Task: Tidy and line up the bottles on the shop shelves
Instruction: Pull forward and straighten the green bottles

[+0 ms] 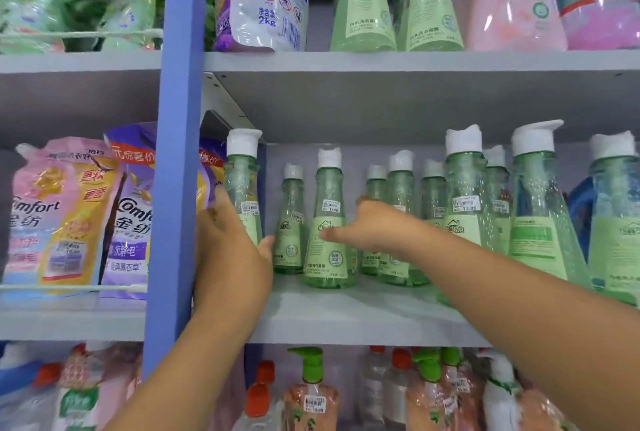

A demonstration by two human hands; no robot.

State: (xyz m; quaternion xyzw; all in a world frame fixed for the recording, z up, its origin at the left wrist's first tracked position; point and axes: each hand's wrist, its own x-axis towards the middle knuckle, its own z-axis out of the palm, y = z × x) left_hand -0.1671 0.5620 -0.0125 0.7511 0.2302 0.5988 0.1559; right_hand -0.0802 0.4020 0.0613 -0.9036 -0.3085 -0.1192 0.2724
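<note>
1. Fingers (221, 212) of the left hand (232, 250) are wrapped around the green bottle (242, 184) just right of the blue upright (176, 160).
2. Right hand (367, 222) fingers are held loosely extended, touching a second green bottle (329, 222) further right of the upright, on the middle shelf (346, 319).

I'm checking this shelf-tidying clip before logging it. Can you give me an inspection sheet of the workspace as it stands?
Surface: pale grey middle shelf, bare at its front edge.
Job's things: clear green conical bottles with white caps standing unevenly, some forward, some back; one leftmost green bottle beside the blue upright post.
Clutter: nothing seen loose on the shelf.
Hands: left hand wrapped around the leftmost green bottle; right hand reaching among the bottles, fingers touching a central green bottle, grip unclear.
Cables: nothing seen.
Surroundings: pink and purple refill pouches in the left bay; orange-capped bottles on the shelf below; more pouches and green bottles above.
</note>
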